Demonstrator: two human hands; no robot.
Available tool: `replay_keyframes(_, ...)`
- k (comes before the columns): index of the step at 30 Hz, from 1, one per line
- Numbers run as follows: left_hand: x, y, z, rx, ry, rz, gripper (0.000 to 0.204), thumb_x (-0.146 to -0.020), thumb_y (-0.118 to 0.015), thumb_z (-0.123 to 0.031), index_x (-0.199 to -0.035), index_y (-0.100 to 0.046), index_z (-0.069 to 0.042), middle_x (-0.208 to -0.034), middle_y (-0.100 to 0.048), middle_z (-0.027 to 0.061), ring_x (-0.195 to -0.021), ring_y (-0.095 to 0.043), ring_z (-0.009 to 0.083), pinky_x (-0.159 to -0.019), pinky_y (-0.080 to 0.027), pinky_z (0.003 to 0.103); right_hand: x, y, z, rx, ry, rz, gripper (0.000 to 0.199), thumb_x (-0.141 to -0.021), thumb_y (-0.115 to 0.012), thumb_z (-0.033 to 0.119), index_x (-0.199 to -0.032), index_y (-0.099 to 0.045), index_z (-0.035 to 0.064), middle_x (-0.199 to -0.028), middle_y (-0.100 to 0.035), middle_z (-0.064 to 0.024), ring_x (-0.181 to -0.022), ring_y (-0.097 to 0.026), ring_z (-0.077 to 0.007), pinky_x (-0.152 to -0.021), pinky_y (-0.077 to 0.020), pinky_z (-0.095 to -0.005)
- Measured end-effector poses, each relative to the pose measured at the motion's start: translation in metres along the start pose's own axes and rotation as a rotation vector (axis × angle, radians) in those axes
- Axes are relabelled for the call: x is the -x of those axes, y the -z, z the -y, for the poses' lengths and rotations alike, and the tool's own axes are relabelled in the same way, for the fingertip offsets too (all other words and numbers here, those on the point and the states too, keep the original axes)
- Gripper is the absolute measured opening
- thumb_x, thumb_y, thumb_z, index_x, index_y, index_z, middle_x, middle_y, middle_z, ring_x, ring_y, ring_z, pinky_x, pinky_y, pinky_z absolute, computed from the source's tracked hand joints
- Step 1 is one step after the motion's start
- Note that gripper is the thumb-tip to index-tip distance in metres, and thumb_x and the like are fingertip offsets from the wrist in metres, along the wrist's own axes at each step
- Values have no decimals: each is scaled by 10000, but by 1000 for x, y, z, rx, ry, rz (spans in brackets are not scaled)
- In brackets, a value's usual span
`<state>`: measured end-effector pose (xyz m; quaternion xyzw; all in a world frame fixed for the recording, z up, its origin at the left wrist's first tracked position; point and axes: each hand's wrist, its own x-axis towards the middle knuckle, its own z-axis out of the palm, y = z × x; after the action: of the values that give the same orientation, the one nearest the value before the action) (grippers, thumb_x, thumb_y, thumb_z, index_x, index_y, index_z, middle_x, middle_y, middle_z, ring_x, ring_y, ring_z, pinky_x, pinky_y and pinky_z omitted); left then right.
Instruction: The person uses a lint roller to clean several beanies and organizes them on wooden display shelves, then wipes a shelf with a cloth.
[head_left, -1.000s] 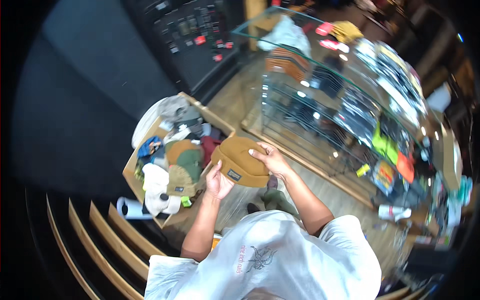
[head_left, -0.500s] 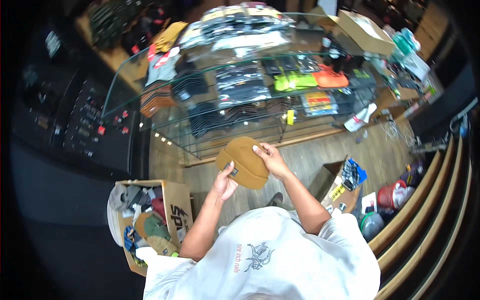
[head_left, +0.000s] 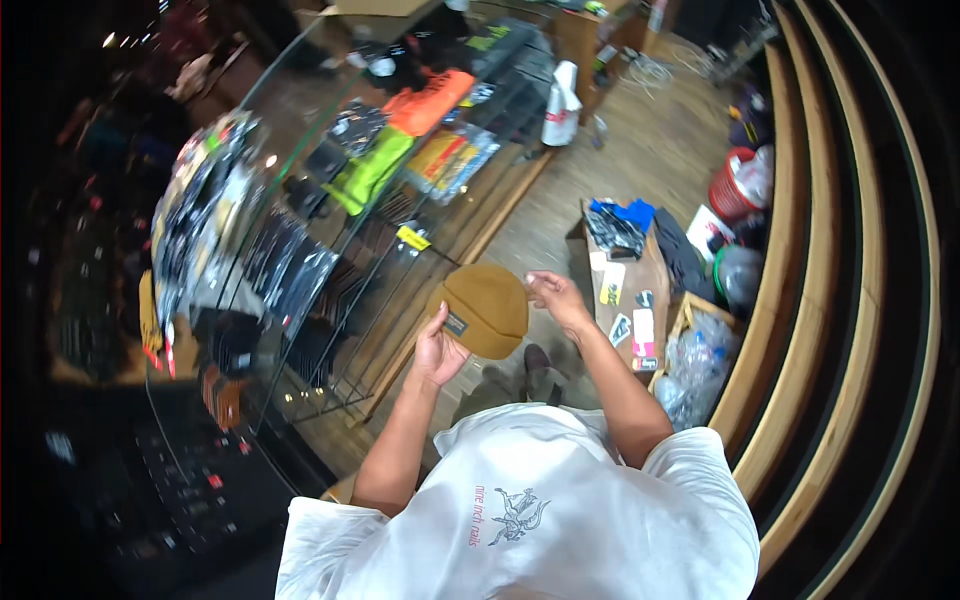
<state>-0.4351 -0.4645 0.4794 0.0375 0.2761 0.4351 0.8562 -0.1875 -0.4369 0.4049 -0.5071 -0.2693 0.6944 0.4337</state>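
A mustard-brown knit beanie [head_left: 487, 312] with a folded cuff and a small dark label is held up in front of my chest. My left hand [head_left: 440, 347] grips its left edge, thumb on top near the label and the other fingers underneath. Just beyond the beanie's right edge is my right hand [head_left: 558, 300], its fingers loosely bent and slightly apart, with nothing seen in them. Its fingertips come very close to the knit.
To the left stands a glass display case [head_left: 300, 215] with folded, bagged clothing. A cardboard box [head_left: 635, 290] with stickers is on the wooden floor to the right, beside a box of clear plastic [head_left: 697, 365]. Farther right are a red bin [head_left: 735, 188] and curved wooden slats [head_left: 800, 270].
My view has turned to the right, so the display case now lies to the left and the box of hats is out of sight. My right hand has come off the beanie.
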Motion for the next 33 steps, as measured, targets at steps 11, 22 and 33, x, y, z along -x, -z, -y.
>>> replay_keyframes(11,-139,9,39,-92,273,-125,496,-1023,-449,-360,-1422,-438,-66,-1450,-492,121,-1344,-464,288,-1121,-359,478,-77,204,-114,980,110,-600,290,-806,-697,123,-1085,-684,48,-1063,-665,-207,-1015,-629,-396,-894,-502,-450)
replay_keyframes(22,-174,43,46,11,209,-303,506,-1018,-445,-393,-1396,-472,-58,-1426,-518,123,-1333,-473,280,-1137,-339,459,-192,267,-150,1743,-36,-488,435,-843,-624,230,-1270,-584,158,-1348,-505,-69,-1297,-412,-294,-951,-430,-460)
replay_keyframes(33,-172,21,59,-75,176,-246,487,-1018,-451,-370,-1392,-469,-58,-1413,-530,116,-1325,-482,277,-1120,-365,459,-93,269,-144,572,-36,-862,514,-806,-741,332,-1139,-556,-12,-1109,-657,-166,-1043,-630,-339,-890,-491,-399)
